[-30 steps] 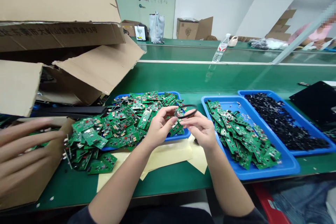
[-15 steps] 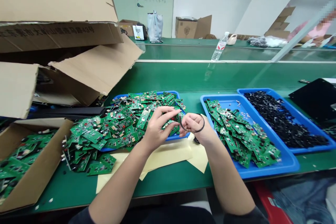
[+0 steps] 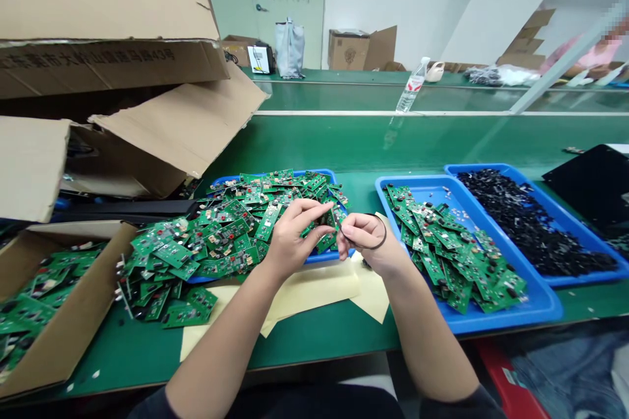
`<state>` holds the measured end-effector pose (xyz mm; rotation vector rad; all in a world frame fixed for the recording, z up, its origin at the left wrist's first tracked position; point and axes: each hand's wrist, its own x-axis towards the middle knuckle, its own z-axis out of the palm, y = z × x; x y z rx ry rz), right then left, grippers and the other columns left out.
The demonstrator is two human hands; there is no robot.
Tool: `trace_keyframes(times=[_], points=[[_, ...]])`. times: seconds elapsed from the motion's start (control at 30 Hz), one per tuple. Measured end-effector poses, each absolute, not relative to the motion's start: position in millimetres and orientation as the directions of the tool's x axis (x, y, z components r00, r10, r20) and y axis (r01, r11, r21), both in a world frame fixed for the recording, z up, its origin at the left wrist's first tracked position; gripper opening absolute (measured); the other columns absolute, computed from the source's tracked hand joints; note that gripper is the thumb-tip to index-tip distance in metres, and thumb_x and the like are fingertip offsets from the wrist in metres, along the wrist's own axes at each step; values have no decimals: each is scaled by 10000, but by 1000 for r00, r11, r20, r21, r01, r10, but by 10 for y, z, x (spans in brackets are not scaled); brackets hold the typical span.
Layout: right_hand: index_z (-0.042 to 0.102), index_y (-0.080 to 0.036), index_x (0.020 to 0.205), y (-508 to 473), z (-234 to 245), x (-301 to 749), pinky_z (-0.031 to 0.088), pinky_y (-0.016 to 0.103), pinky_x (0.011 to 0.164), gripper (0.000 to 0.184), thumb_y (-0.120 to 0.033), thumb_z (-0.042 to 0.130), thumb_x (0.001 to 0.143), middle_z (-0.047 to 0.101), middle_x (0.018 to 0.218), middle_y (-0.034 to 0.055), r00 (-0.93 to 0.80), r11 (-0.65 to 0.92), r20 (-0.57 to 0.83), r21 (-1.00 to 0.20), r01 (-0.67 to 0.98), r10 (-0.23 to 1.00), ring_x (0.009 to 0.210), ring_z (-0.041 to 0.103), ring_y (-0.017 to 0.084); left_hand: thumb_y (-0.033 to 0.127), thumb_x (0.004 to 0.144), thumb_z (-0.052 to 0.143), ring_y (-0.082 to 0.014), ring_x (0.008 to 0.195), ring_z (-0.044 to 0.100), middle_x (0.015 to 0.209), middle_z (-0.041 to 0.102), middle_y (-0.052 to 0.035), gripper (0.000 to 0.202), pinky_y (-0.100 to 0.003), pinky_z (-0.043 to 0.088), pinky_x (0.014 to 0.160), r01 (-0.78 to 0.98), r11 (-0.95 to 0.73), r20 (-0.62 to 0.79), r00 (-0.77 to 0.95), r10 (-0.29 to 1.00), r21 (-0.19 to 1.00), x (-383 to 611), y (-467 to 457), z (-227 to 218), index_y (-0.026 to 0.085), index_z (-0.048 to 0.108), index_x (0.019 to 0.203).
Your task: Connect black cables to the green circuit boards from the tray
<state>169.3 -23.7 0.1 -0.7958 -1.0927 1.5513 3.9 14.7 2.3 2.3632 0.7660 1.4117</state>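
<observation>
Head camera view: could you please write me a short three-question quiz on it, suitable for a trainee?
1. True or false: the right hand holds a thin black loop.
2. How many blue trays lie on the green table?
3. What fills the far-right tray? A) small black parts B) water bottles C) yellow paper sheets

Key: 1 true; 2 three; 3 A.
</observation>
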Motion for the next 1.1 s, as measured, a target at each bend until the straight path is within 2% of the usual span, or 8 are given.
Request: trace_keyframes(times=[0.27, 0.43, 0.5, 0.6, 0.83, 1.0, 1.1], points=[[554, -171, 571, -219, 0, 1675, 439, 212, 435, 295, -401, 688, 696, 590, 481, -32, -314, -174, -64, -926, -336, 947, 396, 517, 85, 247, 815, 634, -144, 804, 595, 899, 629, -54, 281, -279, 510, 733, 199, -761, 657, 402, 638, 617, 33, 162, 20, 229, 659, 1094], [539, -178, 568, -219, 2, 1666, 435, 218, 439, 302, -416, 678, 692, 581, 471, -35, -284, -123, -44, -956, -267, 958, 392, 507, 88, 256, 775, 675, -137, 769, 603, 877, 628, -53, 256, -238, 520, 645, 84, -665, 579, 419, 699, 742, 21, 161, 26, 214, 692, 1027], [536, -186, 586, -226, 3, 1656, 445, 228, 459, 300, -429, 666, 704, 574, 479, -39, -241, -66, -11, -973, -222, 970, 414, 511, 93, 273, 776, 671, -138, 775, 606, 899, 622, -59, 263, -225, 520, 610, 38, -592, 521, 431, 737, 805, 25, 148, 26, 211, 690, 1031], [526, -198, 618, -238, -2, 1639, 442, 235, 486, 277, -425, 624, 743, 554, 485, -45, -163, 39, 62, -989, -139, 985, 448, 502, 99, 308, 778, 663, -151, 805, 602, 908, 620, -63, 275, -244, 526, 639, 7, -506, 453, 436, 778, 862, 39, 132, 29, 207, 688, 1033], [534, -197, 658, -261, 9, 1598, 428, 225, 482, 147, -293, 594, 752, 577, 559, -24, 83, 245, 267, -946, 215, 960, 507, 532, 111, 354, 779, 657, -180, 879, 597, 945, 635, -87, 315, -288, 508, 757, -43, -381, 356, 465, 811, 924, 62, 157, 27, 186, 686, 1044], [568, -206, 730, -259, -14, 1610, 481, 252, 554, 117, -304, 580, 793, 631, 641, 1, 131, 342, 410, -868, 359, 903, 570, 585, 134, 369, 817, 612, -190, 947, 584, 1004, 638, -87, 308, -290, 478, 821, -76, -282, 278, 537, 797, 956, 69, 161, 49, 191, 684, 1058], [577, -205, 772, -250, -25, 1636, 499, 267, 597, 90, -284, 562, 812, 649, 689, 13, 106, 368, 442, -838, 403, 891, 603, 611, 144, 390, 849, 562, -171, 856, 582, 927, 637, -71, 310, -272, 475, 753, -51, -202, 197, 546, 814, 978, 75, 147, 52, 174, 686, 1032]])
